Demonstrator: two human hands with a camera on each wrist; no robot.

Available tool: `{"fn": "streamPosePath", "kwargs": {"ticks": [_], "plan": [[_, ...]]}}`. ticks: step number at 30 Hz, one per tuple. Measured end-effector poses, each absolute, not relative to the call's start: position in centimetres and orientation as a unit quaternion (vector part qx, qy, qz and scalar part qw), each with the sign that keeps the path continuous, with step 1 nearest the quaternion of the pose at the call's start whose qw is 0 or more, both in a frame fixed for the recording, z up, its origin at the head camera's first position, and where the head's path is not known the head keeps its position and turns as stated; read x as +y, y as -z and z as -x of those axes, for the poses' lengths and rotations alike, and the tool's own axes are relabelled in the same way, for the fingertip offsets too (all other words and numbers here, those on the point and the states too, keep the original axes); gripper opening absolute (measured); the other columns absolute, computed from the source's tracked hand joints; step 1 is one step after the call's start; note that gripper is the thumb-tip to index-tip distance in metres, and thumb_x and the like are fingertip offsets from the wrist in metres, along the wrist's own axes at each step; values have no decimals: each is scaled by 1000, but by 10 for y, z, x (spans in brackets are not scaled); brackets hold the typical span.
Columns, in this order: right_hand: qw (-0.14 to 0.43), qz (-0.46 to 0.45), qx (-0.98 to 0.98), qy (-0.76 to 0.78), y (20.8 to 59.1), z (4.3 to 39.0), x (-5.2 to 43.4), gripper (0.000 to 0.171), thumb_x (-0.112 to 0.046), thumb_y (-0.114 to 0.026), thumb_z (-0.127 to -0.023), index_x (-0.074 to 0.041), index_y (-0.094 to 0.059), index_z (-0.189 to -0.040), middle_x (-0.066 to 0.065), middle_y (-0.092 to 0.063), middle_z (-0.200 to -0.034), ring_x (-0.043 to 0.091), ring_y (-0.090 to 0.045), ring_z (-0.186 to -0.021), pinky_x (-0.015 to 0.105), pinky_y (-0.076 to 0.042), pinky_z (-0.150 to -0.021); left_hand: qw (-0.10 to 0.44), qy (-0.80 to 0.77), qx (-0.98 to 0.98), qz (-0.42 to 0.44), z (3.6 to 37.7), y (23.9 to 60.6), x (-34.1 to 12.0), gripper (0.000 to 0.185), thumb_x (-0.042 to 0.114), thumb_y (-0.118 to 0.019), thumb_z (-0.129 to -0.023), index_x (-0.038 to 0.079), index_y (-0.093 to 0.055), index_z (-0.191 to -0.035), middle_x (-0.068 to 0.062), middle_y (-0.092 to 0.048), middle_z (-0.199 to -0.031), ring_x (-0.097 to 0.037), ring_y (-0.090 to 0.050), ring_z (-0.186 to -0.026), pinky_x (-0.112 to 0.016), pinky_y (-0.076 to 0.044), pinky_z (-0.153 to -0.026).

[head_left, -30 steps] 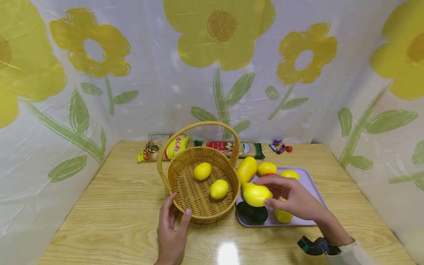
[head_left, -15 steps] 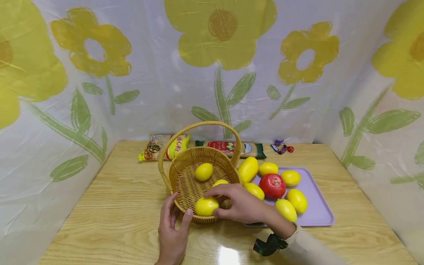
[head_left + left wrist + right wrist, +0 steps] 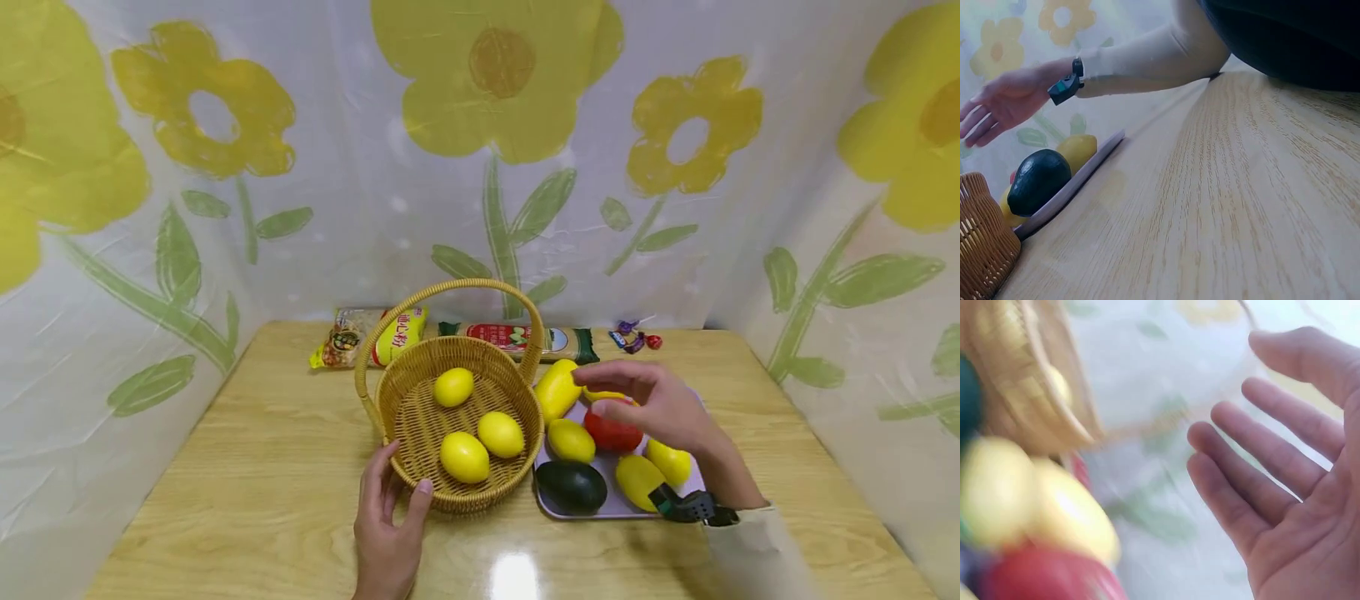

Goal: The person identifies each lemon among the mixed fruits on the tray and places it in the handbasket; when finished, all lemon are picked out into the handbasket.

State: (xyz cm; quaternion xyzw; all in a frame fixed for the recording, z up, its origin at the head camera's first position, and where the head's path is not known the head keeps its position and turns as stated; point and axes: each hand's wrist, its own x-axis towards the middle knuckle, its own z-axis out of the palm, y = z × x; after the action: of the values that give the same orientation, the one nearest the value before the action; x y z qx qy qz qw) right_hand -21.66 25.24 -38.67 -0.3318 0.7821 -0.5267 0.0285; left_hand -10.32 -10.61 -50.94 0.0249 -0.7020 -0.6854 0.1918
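Note:
In the head view my left hand [image 3: 388, 521] rests against the near left side of a wicker basket [image 3: 468, 498], thumb and forefinger at its rim. Inside lie a lemon [image 3: 453, 387] at the back, another lemon [image 3: 501, 434] at right and a third lemon [image 3: 464, 457] in front. Over the lilac tray [image 3: 551, 507] hovers my right hand [image 3: 660, 408], holding nothing; the right wrist view shows its fingers [image 3: 1260, 444] spread. Beneath it sits a red pomegranate [image 3: 613, 429], among several lemons [image 3: 572, 441], a mango-like yellow fruit [image 3: 557, 390] and a dark avocado [image 3: 572, 487].
Behind the basket lie a yellow pasta bag [image 3: 397, 337] and a long green-ended noodle packet [image 3: 562, 340]. Small wrapped candies [image 3: 637, 337] are at the back right. The basket's tall handle [image 3: 450, 286] arches over it. A flowered curtain [image 3: 337, 208] encloses the wooden table [image 3: 277, 467].
My right hand carried a lemon left from the tray into the basket, let go of it there, and moved back right over the tray. The left hand stayed at the basket.

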Motion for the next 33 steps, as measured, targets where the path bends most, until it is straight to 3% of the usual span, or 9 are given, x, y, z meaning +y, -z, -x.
{"fn": "streamPosePath", "kwargs": {"ticks": [5, 10, 13, 16, 19, 21, 26, 30, 33], "plan": [[-19, 273, 803, 530, 392, 223, 309, 38, 6, -69, -102, 3, -69, -140, 12, -74, -140, 10, -72, -127, 22, -61, -106, 187, 685, -703, -34, 99, 509, -106, 64, 2, -72, -104, 17, -48, -162, -13, -42, -169, -43, -44, -154, -7, -39, -119], [-15, 210, 839, 501, 409, 230, 345, 38, -5, -71, -106, 2, -68, -143, 7, -75, -141, 2, -72, -123, 16, -60, -101, 185, 688, -701, -38, 97, 509, -105, 64, 1, -72, -104, 13, -47, -162, -13, -42, -169, -43, -44, -154, -7, -39, -119], [32, 172, 864, 472, 419, 233, 359, 43, -16, -74, -106, -1, -67, -146, 13, -73, -145, 10, -72, -127, 13, -58, -101, 181, 686, -704, -39, 97, 509, -105, 64, 3, -72, -104, 17, -47, -162, -13, -41, -170, -42, -43, -155, -7, -38, -119], [86, 146, 877, 450, 428, 235, 369, 48, -18, -75, -105, -2, -66, -148, 20, -68, -149, 30, -69, -134, 12, -55, -101, 179, 683, -708, -35, 99, 509, -105, 64, 5, -72, -105, 19, -47, -162, -15, -39, -171, -43, -41, -156, -7, -37, -120], [124, 140, 881, 435, 437, 239, 376, 52, -16, -77, -102, -3, -64, -151, 23, -64, -154, 46, -64, -138, 26, -61, -106, 181, 677, -712, -30, 100, 508, -106, 64, 6, -72, -106, 20, -46, -162, -16, -38, -171, -43, -40, -157, -7, -36, -120], [133, 143, 881, 431, 442, 241, 380, 54, -16, -78, -102, -4, -63, -152, 25, -62, -155, 50, -62, -139, 34, -64, -107, 183, 675, -714, -26, 101, 508, -107, 63, 6, -72, -106, 20, -46, -162, -17, -38, -171, -44, -40, -157, -7, -36, -120], [127, 136, 888, 421, 451, 245, 383, 56, -23, -78, -103, -6, -62, -154, 24, -61, -156, 49, -62, -139, 40, -64, -107, 191, 673, -714, -17, 103, 509, -107, 63, 4, -71, -105, 18, -46, -162, -18, -38, -170, -44, -40, -157, -7, -36, -120], [115, 131, 894, 413, 454, 248, 381, 56, -26, -78, -104, -7, -62, -154, 24, -61, -156, 49, -62, -138, 59, -60, -112, 196, 674, -712, -13, 104, 510, -108, 63, 3, -71, -105, 19, -46, -161, -18, -39, -170, -43, -41, -157, -8, -37, -121], [104, 130, 900, 403, 453, 249, 379, 56, -28, -77, -104, -7, -62, -153, 23, -63, -154, 48, -64, -135, 65, -58, -111, 196, 674, -712, -15, 103, 509, -108, 63, 3, -71, -105, 20, -46, -161, -18, -39, -169, -43, -41, -156, -8, -37, -121]]}}
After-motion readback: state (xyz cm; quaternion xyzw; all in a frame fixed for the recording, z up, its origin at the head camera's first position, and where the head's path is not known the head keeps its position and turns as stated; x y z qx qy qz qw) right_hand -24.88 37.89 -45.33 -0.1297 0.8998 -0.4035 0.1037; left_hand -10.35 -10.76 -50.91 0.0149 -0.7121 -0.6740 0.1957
